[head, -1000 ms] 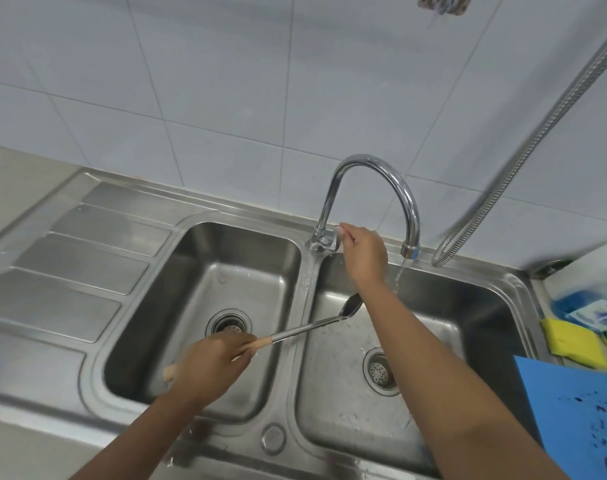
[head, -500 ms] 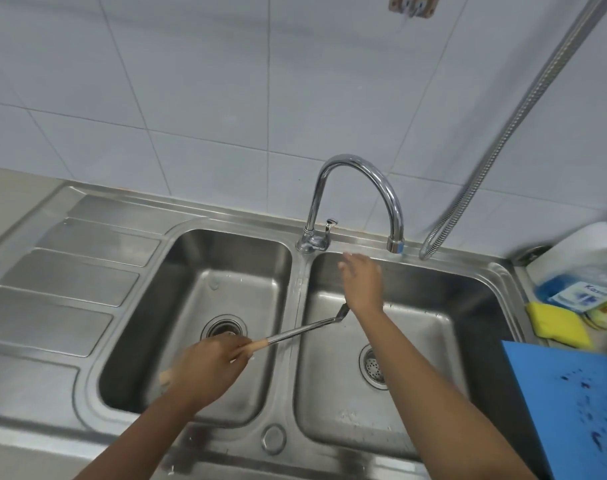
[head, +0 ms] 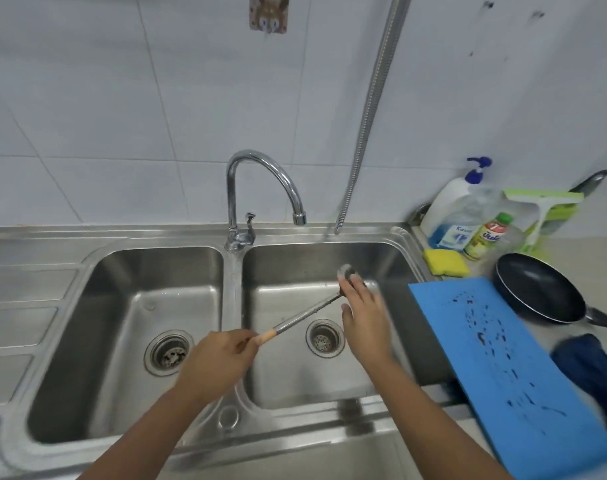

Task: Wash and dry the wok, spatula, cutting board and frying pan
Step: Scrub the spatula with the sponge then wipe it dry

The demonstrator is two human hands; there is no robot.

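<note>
As the left hand [head: 219, 362] grips the spatula [head: 305, 315], bottle labels [head: 456, 233] are illegible.

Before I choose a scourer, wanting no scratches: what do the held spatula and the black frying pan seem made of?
The long-handled metal spatula: shiny grey shaft, likely stainless steel; its pale tan grip looks like wood. The round black frying pan: smooth dark inside, probably non-stick coating over metal.
</note>
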